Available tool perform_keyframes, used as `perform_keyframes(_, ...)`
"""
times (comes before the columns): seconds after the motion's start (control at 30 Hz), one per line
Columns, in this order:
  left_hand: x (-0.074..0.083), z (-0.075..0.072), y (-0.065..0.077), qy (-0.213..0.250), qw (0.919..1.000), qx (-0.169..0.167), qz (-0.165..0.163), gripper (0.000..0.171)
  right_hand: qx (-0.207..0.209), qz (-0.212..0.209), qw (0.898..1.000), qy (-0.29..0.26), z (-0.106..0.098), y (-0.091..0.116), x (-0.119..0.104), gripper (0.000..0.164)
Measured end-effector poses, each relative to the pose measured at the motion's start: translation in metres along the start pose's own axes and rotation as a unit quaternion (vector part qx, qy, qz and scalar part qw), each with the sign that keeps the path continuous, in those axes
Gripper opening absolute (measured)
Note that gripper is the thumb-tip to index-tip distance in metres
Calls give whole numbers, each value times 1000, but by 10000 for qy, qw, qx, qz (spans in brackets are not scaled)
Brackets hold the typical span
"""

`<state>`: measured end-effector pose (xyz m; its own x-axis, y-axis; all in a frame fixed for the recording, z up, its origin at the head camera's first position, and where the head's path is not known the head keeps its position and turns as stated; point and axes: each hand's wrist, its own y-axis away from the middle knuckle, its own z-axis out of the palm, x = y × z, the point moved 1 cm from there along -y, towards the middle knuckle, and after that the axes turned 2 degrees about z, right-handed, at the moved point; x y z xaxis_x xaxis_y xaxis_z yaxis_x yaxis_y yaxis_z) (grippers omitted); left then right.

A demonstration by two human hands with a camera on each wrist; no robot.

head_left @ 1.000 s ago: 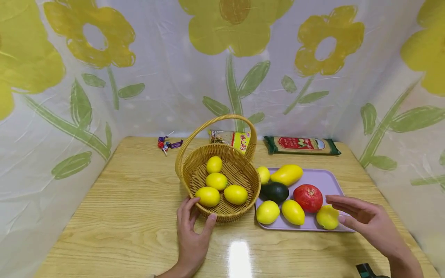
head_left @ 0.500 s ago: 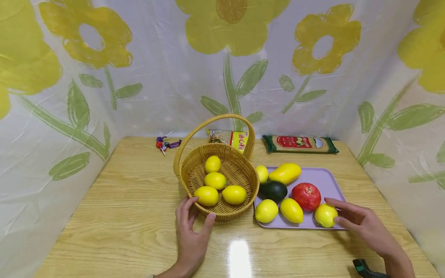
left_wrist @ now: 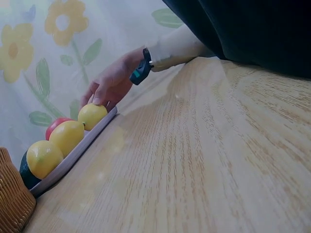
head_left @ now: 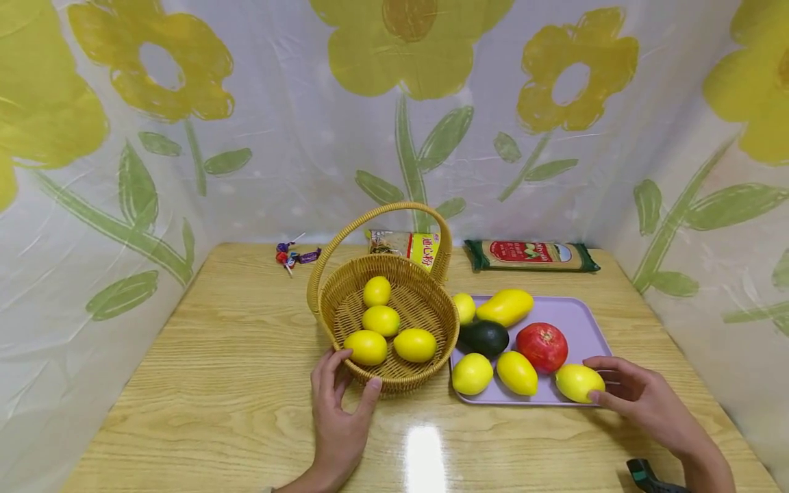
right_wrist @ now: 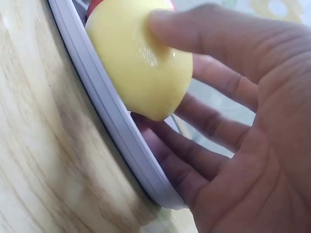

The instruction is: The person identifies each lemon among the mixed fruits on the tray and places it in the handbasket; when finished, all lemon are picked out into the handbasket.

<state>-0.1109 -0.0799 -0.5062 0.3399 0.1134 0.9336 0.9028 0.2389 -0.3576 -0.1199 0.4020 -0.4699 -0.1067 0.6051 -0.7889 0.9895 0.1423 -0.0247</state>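
My left hand (head_left: 341,424) holds the front left rim of a wicker basket (head_left: 431,281), with fingers and thumb spread along it. Inside the basket lie several lemons (head_left: 381,320). On the right, my right hand (head_left: 647,404) pinches a lemon (head_left: 578,383) at the front right corner of a lilac tray (head_left: 576,322). In the right wrist view the thumb presses this lemon (right_wrist: 141,63) from one side, and the other fingers reach behind it. The left wrist view also shows the right hand (left_wrist: 111,85) at that lemon; my left hand is out of that view.
The tray also carries a pomegranate (head_left: 542,348), an avocado (head_left: 485,338), a mango (head_left: 507,307) and more lemons (head_left: 472,374). Along the back edge lie lollipops (head_left: 288,256), a pasta bag (head_left: 424,248) and a green-ended packet (head_left: 533,255). The basket's tall handle (head_left: 376,213) arches upward.
My right hand has moved in from above the tray's corner and taken hold of the lemon there, which has turned slightly. The left hand and basket have stayed put.
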Motion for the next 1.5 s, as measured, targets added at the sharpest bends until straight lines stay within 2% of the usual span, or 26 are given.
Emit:
perform_keyframes(0.17,0,-1,0,-22,10000,4,-4,63,113,71,9999,22,2,1,0,45)
perform_keyframes(0.33,1,-2,0,-69,10000,-17,-11,62,410,-204,9989,-130,1,8,-12,42)
perform_keyframes(0.47,1,-2,1,-113,9999,-39,-44,62,358,-690,9964,-327,1,5,-43,43)
perform_keyframes(0.57,1,-2,1,-126,9999,-28,-70,62,36,-1301,9901,-524,7,-11,-78,48)
perform_keyframes(0.67,1,-2,1,-138,9999,-20,-82,62,-443,-1780,9805,-707,23,-33,-112,53)
perform_keyframes(0.77,1,-3,1,-163,9998,-10,-72,63,-836,-2120,9710,-717,50,-56,-138,52)
perform_keyframes(0.97,1,-1,0,-214,9997,-56,-80,59,-974,-2144,9718,116,106,-89,-176,45)
perform_keyframes(1.1,1,-2,1,-371,9992,-15,-109,54,-960,-2189,9692,590,138,-98,-194,43)
perform_keyframes(1.2,1,-2,2,-451,9989,46,-67,51,-1101,-2268,9659,594,159,-100,-204,38)
perform_keyframes(1.37,2,-2,3,-485,9988,91,30,47,-1556,-2464,9566,-59,174,-96,-214,36)
perform_keyframes(1.5,3,-2,3,-519,9986,107,9,47,-1450,-2745,9502,-275,164,-89,-205,39)
